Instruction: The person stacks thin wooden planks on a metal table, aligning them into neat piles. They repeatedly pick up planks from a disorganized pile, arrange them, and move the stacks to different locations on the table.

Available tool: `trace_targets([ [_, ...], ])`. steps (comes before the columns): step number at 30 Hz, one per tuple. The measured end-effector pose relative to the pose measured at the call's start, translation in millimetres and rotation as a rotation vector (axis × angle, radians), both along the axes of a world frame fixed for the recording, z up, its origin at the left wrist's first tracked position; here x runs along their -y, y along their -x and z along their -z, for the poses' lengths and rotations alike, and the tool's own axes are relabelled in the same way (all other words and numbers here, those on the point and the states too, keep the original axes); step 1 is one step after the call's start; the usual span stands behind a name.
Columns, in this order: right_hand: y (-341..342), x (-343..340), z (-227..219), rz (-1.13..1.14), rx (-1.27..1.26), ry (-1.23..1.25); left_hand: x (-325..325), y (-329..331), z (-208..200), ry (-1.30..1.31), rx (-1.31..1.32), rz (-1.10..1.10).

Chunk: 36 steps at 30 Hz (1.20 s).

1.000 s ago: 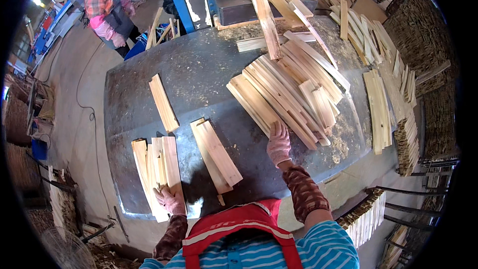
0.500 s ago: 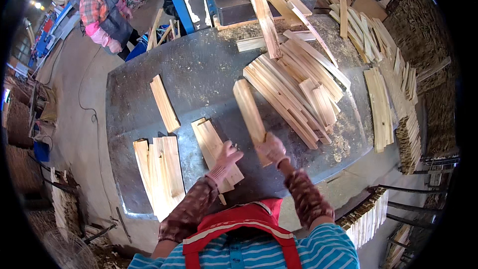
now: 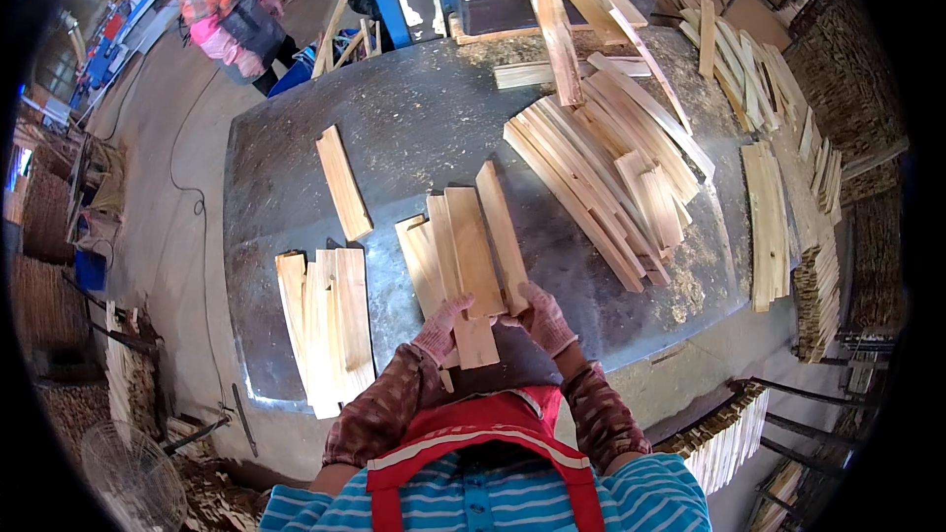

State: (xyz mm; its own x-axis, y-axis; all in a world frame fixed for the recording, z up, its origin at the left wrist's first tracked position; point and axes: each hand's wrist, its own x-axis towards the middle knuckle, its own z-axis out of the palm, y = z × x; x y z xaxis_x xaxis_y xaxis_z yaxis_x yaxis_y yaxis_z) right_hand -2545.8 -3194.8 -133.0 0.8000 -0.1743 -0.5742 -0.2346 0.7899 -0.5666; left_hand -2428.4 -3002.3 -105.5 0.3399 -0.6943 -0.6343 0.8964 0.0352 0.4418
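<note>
Both my hands wear pale pinkish gloves. My left hand (image 3: 443,328) is closed at the lower left edge of a flat wooden board (image 3: 472,254) in the small group before me. My right hand (image 3: 544,320) is closed round the near end of a narrower wooden board (image 3: 503,236), which stands tilted on its edge against the group's right side. Under and left of the middle board lie more pale wooden strips (image 3: 422,261), one sticking out toward my red apron. My fingertips are partly hidden by the wood.
Farther right on the dark metal table (image 3: 414,128) lies a large fanned heap of strips (image 3: 591,187). At left are a single board (image 3: 343,182) and a small bundle (image 3: 323,330). Sawdust covers parts of the tabletop. A person (image 3: 232,20) in a plaid shirt stands beyond the far left.
My right hand has brought its board left against the small group and turned it up on edge. My left hand has moved onto the middle board, and the boards have come together.
</note>
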Motion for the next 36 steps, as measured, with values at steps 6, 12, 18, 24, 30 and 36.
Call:
trace_targets([
  [6,16.6,10.6,-17.5,0.133,-0.31,0.882,-15.5,-2.3,4.2,-0.155,0.018,0.03],
  [12,-11.2,-39.7,-55.4,-0.303,-0.338,1.334,-10.2,16.9,3.2,-0.243,0.226,0.162],
  [18,-31.2,-50.2,-41.4,-0.143,0.004,0.327,-44.3,13.9,8.7,-0.308,0.282,-0.051],
  [24,-3.8,-27.9,-15.0,0.09,-0.045,-0.496,-147.7,16.9,23.3,-1.08,1.089,-0.043],
  [30,5.3,-36.5,-6.1,0.009,-0.102,-0.119,-209.4,43.0,36.4,-1.73,1.411,0.149],
  [36,1.0,-62.4,-4.8,-0.145,0.064,0.009,-137.9,-7.9,15.9,-1.099,1.348,0.024],
])
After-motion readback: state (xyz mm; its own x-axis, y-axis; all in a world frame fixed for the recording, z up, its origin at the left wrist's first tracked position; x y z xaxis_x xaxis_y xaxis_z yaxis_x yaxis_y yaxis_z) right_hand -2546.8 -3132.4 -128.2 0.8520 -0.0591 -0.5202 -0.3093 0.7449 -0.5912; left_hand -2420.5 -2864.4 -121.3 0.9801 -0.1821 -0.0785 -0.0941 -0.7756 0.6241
